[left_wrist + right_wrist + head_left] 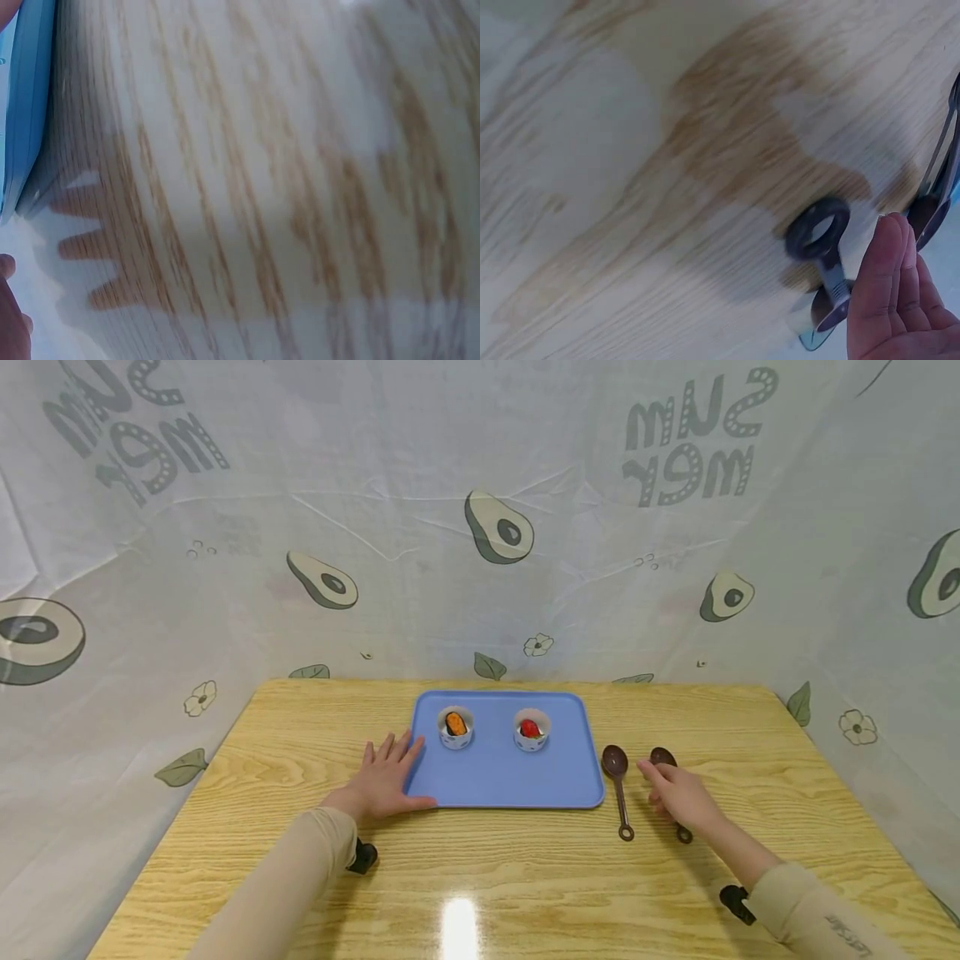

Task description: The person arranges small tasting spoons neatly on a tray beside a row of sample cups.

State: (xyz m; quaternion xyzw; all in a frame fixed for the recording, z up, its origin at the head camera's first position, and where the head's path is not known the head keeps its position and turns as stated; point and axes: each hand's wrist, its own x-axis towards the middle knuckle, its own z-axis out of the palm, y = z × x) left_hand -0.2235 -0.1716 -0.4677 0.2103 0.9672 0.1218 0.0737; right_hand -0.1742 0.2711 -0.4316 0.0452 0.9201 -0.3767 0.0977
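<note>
My left hand (386,779) lies with fingers spread at the left front corner of a blue tray (495,785), its thumb along the front rim. On the tray stand two small patterned cups, the left cup (455,740) with an orange-topped sushi piece (455,723) and the right cup (531,742) with a red-topped piece (530,728). My right hand (681,795) hovers over a dark brown spoon (663,757), fingers nearly straight and together, hiding the handle's middle. Left of it lies a second brown spoon (616,763). In the right wrist view, a ring-ended handle (817,229) shows beside the fingers.
The wooden table (480,877) reaches back to a pale curtain (420,602) printed with avocados, which also hangs along both sides. Both spoons lie right of the tray, handles toward the front. A black wrist device (363,857) sits at the left sleeve.
</note>
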